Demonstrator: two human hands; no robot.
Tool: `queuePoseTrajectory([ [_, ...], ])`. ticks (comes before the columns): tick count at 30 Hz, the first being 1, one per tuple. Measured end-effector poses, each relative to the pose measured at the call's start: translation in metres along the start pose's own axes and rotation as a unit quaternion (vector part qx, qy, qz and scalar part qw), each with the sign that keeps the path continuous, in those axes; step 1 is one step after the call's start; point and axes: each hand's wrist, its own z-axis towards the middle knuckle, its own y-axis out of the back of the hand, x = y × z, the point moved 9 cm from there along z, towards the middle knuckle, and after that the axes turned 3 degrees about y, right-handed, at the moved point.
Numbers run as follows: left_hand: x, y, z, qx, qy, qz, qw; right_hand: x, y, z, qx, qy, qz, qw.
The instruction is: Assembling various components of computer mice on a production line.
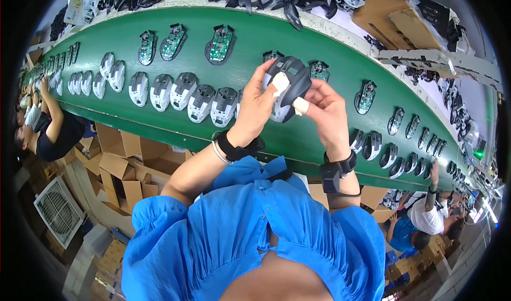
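Above the green conveyor belt I hold a computer mouse (291, 80) between both hands, its dark shell turned up and lighter grey showing low on its left. My left hand (256, 106) is closed on the mouse's left side, thumb across it. My right hand (327, 109) grips its right side near the lower end. Pale coverings wrap both thumbs. Just behind, partly hidden, lie mouse bases with green circuit boards, one of them beside my right fingers (319, 70). Left of my left wrist stands a grey-and-black mouse shell (223, 106) on the belt.
The green belt (133, 35) curves across, carrying open mouse bases (221, 44) along the far side and mice along the near side. Black plastic parts (287, 3) heap beyond its far edge. Cardboard boxes (128, 168) stand below. Co-workers sit at far left (50, 130) and far right (426, 216).
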Motion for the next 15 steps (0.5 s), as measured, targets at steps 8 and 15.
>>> queuePoseTrajectory([
  [8, -0.003, -0.005, -0.018, 0.057, 0.046, 0.079, 0.994, 0.009, -0.003, 0.009, -0.027, 0.049, 0.089, 0.994],
  [15, -0.021, -0.006, -0.009, 0.088, 0.037, 0.233, 0.968, 0.019, -0.001, -0.002, -0.037, 0.031, 0.042, 0.998],
])
